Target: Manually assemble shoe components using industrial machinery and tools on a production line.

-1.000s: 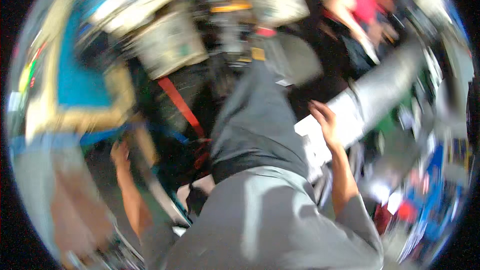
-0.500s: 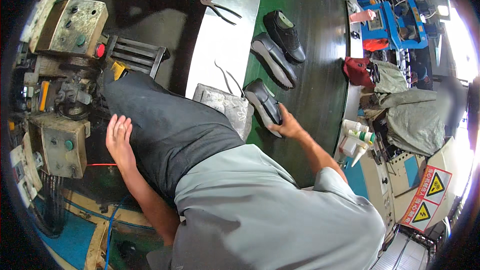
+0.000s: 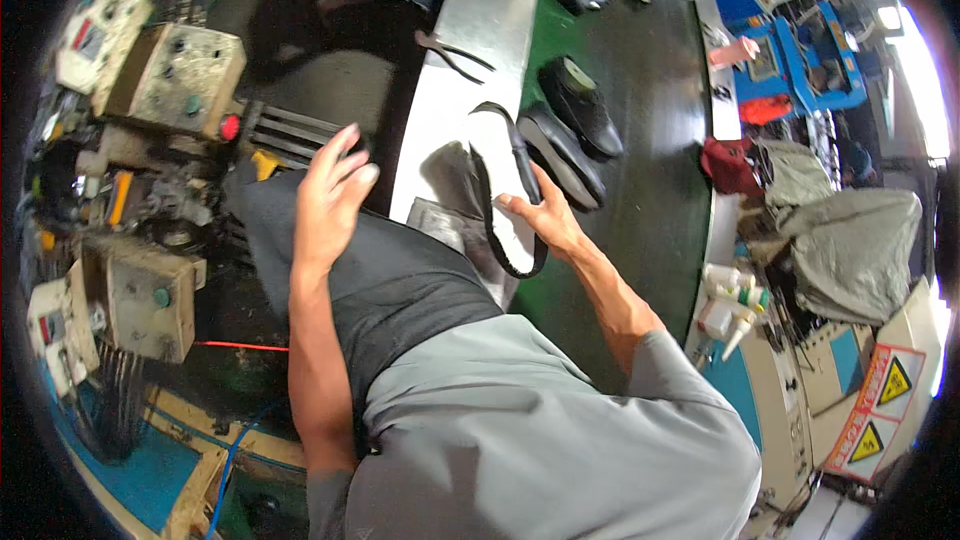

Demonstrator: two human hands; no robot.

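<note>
the right hand (image 3: 545, 220) grips a black shoe sole (image 3: 508, 190), fingers closed on its near right edge. the sole's long axis runs from near to far, slightly tilted, heel end near the person, toe end toward the far side; it shows a white inner face ringed by a thin black rim. it hangs over the grey strip of the worktop (image 3: 480, 30), just left of two black shoes (image 3: 575, 130) on the green belt. the left hand (image 3: 330, 190) is raised, fingers spread apart, holding nothing, above the dark-trousered lap.
</note>
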